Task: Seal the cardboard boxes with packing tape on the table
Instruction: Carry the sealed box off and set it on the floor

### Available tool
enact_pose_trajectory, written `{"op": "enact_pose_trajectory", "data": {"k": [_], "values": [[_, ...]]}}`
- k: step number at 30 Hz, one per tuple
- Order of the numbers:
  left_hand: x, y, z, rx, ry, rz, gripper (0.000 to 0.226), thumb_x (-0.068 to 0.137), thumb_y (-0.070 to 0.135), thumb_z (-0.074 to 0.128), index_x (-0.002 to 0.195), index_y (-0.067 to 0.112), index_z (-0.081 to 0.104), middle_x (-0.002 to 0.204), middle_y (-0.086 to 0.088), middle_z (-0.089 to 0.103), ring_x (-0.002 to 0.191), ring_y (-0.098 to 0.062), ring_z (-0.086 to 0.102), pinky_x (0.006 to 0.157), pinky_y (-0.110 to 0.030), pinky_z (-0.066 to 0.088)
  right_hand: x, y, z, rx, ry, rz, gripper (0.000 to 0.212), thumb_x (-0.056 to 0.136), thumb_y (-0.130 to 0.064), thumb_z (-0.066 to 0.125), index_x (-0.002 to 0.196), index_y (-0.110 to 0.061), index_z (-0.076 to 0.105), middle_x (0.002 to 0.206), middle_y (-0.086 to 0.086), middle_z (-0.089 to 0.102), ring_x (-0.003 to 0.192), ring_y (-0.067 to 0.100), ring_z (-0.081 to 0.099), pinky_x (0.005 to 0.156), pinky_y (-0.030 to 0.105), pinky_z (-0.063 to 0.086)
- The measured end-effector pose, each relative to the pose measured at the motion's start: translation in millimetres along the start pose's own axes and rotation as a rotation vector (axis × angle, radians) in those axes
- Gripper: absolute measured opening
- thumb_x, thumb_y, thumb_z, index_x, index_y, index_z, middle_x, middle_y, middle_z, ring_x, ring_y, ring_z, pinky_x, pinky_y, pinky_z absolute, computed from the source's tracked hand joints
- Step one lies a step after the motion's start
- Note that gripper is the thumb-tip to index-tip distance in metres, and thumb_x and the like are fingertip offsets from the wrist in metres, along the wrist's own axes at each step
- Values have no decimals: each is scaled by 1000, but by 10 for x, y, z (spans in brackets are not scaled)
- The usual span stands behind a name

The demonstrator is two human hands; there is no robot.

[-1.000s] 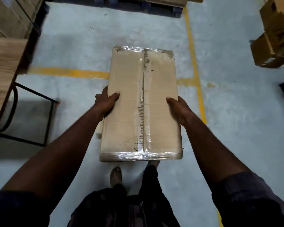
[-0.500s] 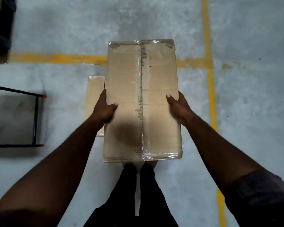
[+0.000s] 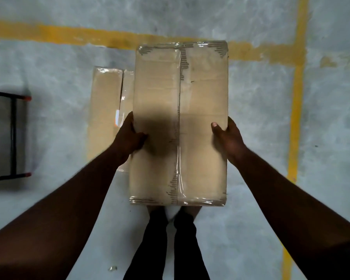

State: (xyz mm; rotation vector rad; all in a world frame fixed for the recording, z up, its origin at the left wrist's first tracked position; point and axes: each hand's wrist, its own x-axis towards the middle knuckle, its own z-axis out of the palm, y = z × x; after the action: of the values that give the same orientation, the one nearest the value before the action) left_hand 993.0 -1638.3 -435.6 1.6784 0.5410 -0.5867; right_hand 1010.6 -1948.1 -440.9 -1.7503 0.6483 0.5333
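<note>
1. Head view, looking straight down: a person holds a long cardboard box point(image 3: 180, 122) level in the air in front of the body, its long side pointing away from them.
2. The left hand point(image 3: 129, 136) grips the box's left edge about halfway along. Its thumb lies on the top face and its fingers wrap over the side, out of sight.
3. The right hand point(image 3: 228, 136) grips the right edge opposite, thumb on top, fingers hidden behind the side.
4. Clear tape point(image 3: 179, 168) runs the whole length of the box's centre seam, and glossy bands of it cross both short ends. A dark shadow falls on the top face near the left hand.
5. Below the box lies a grey concrete floor point(image 3: 251, 229). The person's legs point(image 3: 156, 239), in dark trousers, stand under the box's near end.
6. A second box point(image 3: 105, 118), also taped, lies flat on the floor just left of the held one, partly covered by it and by the left arm.
7. A yellow line point(image 3: 69, 34) crosses the floor beyond the boxes and meets another running down the right side.
8. A black metal frame point(image 3: 13, 136) with red-tipped feet stands at the far left edge.
</note>
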Motion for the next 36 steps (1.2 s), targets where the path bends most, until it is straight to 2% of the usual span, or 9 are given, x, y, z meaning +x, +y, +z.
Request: {"op": "enact_pose_trajectory", "data": {"k": [2, 3, 8, 16, 19, 23, 25, 31, 36], "values": [[206, -145, 35, -38, -29, -26, 81, 68, 13, 72, 144, 24, 44, 124, -13, 66, 78, -14, 63, 58, -27, 53, 210, 162, 53, 1, 15, 20, 46, 96, -29, 65, 139, -17, 55, 126, 1, 68, 112, 18, 66, 96, 36, 53], [293, -219, 57, -55, -42, -37, 84, 67, 12, 74, 144, 24, 44, 122, -12, 67, 77, -15, 64, 56, -26, 51, 295, 246, 64, 4, 28, 37, 47, 94, -29, 66, 139, -17, 55, 126, 0, 68, 112, 17, 66, 95, 36, 53], [611, -479, 176, -76, -95, -24, 81, 74, 0, 73, 144, 27, 44, 129, -3, 63, 120, -25, 62, 84, -43, 58, 533, 563, 107, 27, 103, 82, 34, 101, -11, 57, 136, -13, 57, 122, 0, 66, 101, 8, 63, 89, 27, 52], [1013, -620, 233, -65, -122, -78, 89, 68, 17, 77, 148, 25, 39, 133, -4, 58, 119, -25, 59, 79, -30, 57, 1016, 759, 287, -23, 129, 123, 40, 102, -18, 58, 141, -18, 55, 122, -5, 62, 114, 18, 60, 103, 37, 48], [1193, -816, 250, -12, -89, -107, 85, 69, 14, 73, 146, 26, 41, 131, -2, 59, 119, -26, 58, 80, -32, 57, 1197, 932, 381, -21, 119, 149, 39, 101, -19, 58, 140, -19, 56, 125, -4, 64, 116, 19, 61, 105, 40, 48], [1423, -1079, 303, 83, 5, -141, 77, 74, 13, 74, 144, 29, 45, 125, -4, 62, 108, -26, 63, 88, -51, 59, 1391, 1241, 527, -22, 114, 164, 38, 101, -19, 59, 139, -19, 56, 124, -2, 65, 116, 21, 61, 103, 39, 49], [1503, -1169, 358, 168, 78, -158, 72, 76, 13, 75, 142, 27, 48, 119, -6, 63, 100, -26, 63, 85, -51, 60, 1470, 1364, 584, -28, 118, 169, 39, 101, -19, 59, 140, -18, 56, 124, -1, 65, 115, 21, 61, 102, 38, 49], [1758, -1666, 445, 337, 215, -212, 74, 52, 50, 77, 122, 45, 55, 107, -10, 64, 96, -36, 66, 81, -50, 61, 1624, 1658, 671, -34, 117, 193, 40, 102, -17, 57, 141, -15, 53, 126, 0, 63, 115, 20, 59, 101, 36, 47], [1803, -1769, 613, 347, 321, -173, 86, 53, 49, 74, 135, 45, 48, 117, -8, 58, 103, -35, 62, 84, -50, 59, 1722, 1791, 714, -52, 123, 180, 41, 103, -21, 55, 143, -15, 50, 130, 0, 62, 116, 19, 58, 102, 34, 46]]}}
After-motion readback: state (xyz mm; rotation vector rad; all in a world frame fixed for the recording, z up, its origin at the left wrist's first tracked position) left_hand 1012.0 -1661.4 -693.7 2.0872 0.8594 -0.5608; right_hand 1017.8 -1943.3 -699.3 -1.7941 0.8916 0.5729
